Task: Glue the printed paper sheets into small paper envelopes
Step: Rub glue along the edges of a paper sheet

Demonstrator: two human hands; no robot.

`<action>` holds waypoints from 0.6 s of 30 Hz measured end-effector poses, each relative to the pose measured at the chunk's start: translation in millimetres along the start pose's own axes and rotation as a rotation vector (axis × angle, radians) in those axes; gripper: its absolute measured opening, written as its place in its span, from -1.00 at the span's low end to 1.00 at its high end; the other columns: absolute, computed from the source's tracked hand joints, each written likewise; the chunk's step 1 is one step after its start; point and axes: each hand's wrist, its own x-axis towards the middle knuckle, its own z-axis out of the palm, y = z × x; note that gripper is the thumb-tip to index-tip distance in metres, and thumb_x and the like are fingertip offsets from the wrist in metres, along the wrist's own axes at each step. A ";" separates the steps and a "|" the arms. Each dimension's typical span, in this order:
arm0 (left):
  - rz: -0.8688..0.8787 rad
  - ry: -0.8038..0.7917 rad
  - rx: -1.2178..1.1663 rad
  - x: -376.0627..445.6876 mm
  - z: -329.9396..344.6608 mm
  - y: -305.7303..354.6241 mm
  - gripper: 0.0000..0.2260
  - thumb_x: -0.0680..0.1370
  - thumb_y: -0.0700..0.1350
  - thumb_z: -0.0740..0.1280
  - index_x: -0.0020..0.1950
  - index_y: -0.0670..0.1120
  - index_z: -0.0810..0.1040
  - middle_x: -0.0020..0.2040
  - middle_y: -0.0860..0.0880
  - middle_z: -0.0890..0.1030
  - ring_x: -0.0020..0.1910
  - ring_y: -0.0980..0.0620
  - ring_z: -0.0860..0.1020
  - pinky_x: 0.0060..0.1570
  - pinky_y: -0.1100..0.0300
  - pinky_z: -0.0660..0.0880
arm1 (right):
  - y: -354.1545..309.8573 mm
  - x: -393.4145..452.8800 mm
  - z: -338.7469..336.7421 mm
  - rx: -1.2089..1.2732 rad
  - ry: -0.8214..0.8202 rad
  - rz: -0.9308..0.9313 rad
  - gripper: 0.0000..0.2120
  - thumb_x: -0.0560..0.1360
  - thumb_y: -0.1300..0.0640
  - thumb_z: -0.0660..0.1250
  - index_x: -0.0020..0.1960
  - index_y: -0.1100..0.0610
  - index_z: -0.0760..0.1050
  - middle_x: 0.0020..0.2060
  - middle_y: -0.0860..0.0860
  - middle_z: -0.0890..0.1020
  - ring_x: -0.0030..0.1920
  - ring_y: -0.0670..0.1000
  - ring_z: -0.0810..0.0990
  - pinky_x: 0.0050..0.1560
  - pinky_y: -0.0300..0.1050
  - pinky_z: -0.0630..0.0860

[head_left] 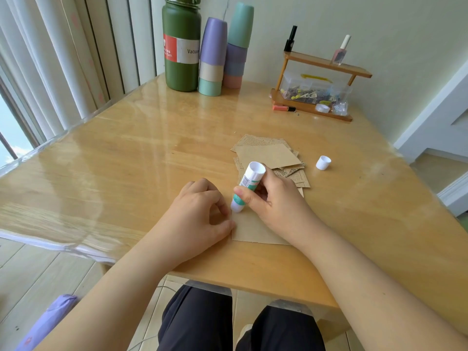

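- The hands work close together at the near edge. The right hand [276, 198] is wrapped around a white-and-green cylindrical glue stick [247, 190], thumb across the barrel, its lower end tilted down onto the left edge of a plain brown paper sheet [249, 230].
- The left hand [200, 214] grips nothing; its fingers are loosely curled, and the thumb and fingertips press on the sheet's left edge, just beside the glue stick's tip.
- That brown sheet lies flat on the glossy wooden tabletop [152, 158], partly hidden under the right wrist, so I cannot tell whether it is already folded.
- Judging by its look, the paper is thin, light and floppy; it would likely slide on the slick surface and crease easily, so it is best pinned flat near the glued edge and lifted by a corner.
- The glue stick seems rigid and light, and a mid-barrel hold suits it.
- Just beyond the right hand sits a loose pile of brown printed paper sheets [271, 158], overlapping at odd angles.
- To the right of the pile, apart from it, stands the small white round cap [323, 162].
- Farther back on the right is a small wooden two-tier shelf [326, 65] holding a clear box of small bits and two little bottles.
- At the far left stand a tall green vacuum flask [181, 44] and stacked pastel cups [222, 51].
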 end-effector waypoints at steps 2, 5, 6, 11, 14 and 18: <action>-0.006 0.000 0.001 -0.5 -0.2 0.3 -0.88 0.39 -0.04 0.44 -0.14 -0.02 0.58 -0.08 0.11 0.43 -0.04 0.11 0.36 -0.04 0.48 0.26 | -2.6 -3.7 0.5 -0.002 0.004 -0.011 -0.71 0.51 0.02 0.34 -0.25 -0.11 0.25 -0.46 -0.33 0.47 -0.39 -0.25 0.41 -0.34 -0.43 0.29; -0.028 0.014 -0.032 -1.8 -2.0 0.9 -0.95 0.41 -0.13 0.41 -0.17 0.00 0.57 -0.09 0.11 0.45 -0.05 0.10 0.38 -0.08 0.50 0.25 | -5.2 -9.2 0.1 0.005 0.017 -0.015 -0.71 0.50 0.03 0.36 -0.25 -0.10 0.26 -0.53 -0.19 0.40 -0.40 -0.24 0.41 -0.34 -0.43 0.29; -0.041 0.024 -0.045 -2.3 -2.6 0.6 -0.93 0.41 -0.17 0.39 -0.19 0.00 0.57 -0.09 0.11 0.46 -0.06 0.11 0.39 -0.09 0.51 0.25 | -6.0 -10.9 -0.2 0.007 0.009 -0.012 -0.74 0.50 0.02 0.36 -0.24 -0.06 0.29 -0.53 -0.17 0.37 -0.40 -0.24 0.41 -0.34 -0.43 0.30; -0.073 0.047 -0.060 -2.7 -4.6 0.4 -0.84 0.43 -0.23 0.37 -0.23 0.03 0.52 -0.11 0.08 0.47 -0.09 0.09 0.39 -0.15 0.50 0.25 | -10.2 -19.5 -2.1 0.025 -0.035 -0.008 -0.78 0.51 -0.04 0.32 -0.15 0.10 0.42 -0.46 -0.11 0.43 -0.39 -0.19 0.40 -0.34 -0.40 0.30; -0.077 0.056 -0.063 -2.8 -4.6 0.9 -0.84 0.44 -0.22 0.37 -0.23 0.04 0.52 -0.12 0.08 0.47 -0.10 0.09 0.39 -0.17 0.49 0.26 | -14.1 -26.0 -3.4 0.035 -0.051 -0.020 -0.81 0.50 -0.08 0.29 -0.20 -0.04 0.36 -0.44 -0.19 0.49 -0.36 -0.21 0.42 -0.32 -0.43 0.30; -0.075 0.047 -0.061 -2.8 -4.8 2.5 -0.84 0.44 -0.18 0.38 -0.23 0.07 0.51 -0.13 0.09 0.46 -0.10 0.08 0.41 -0.15 0.40 0.27 | -19.8 -34.2 -4.9 0.035 -0.041 -0.038 -0.78 0.48 -0.11 0.28 -0.25 -0.15 0.26 -0.46 -0.18 0.41 -0.35 -0.22 0.43 -0.31 -0.44 0.31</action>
